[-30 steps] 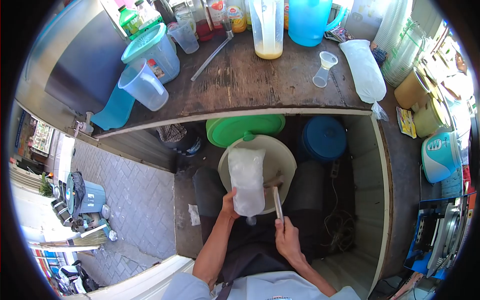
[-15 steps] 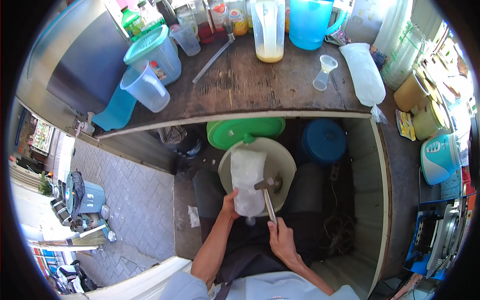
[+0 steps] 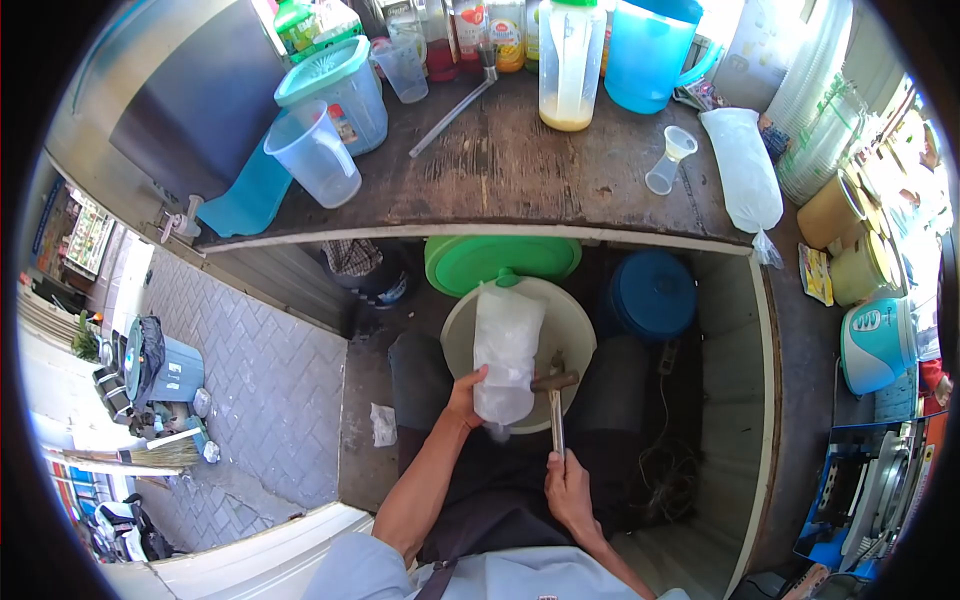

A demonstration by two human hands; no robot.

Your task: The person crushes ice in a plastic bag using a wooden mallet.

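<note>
My left hand [image 3: 466,396] grips the lower left side of a clear plastic bag of ice [image 3: 508,345], tilted over a round cream bucket [image 3: 462,318]. In my right hand [image 3: 569,487] is a hammer [image 3: 556,405], held by its metal handle. Its head lies just right of the bag's lower part, over the bucket's opening. The bucket stands between my knees, and some small dark thing shows inside it. Behind the bucket leans a green lid [image 3: 500,262].
A blue lidded container [image 3: 651,293] stands right of the bucket. Above is a wooden counter [image 3: 480,190] with a measuring jug [image 3: 313,155], a blue pitcher [image 3: 650,55] and another ice bag [image 3: 743,170]. A cable [image 3: 668,460] lies at lower right.
The hammer head has moved right, away from the bag's side, and my right hand sits slightly lower. The view has shifted a little; my left hand keeps its grip on the bag.
</note>
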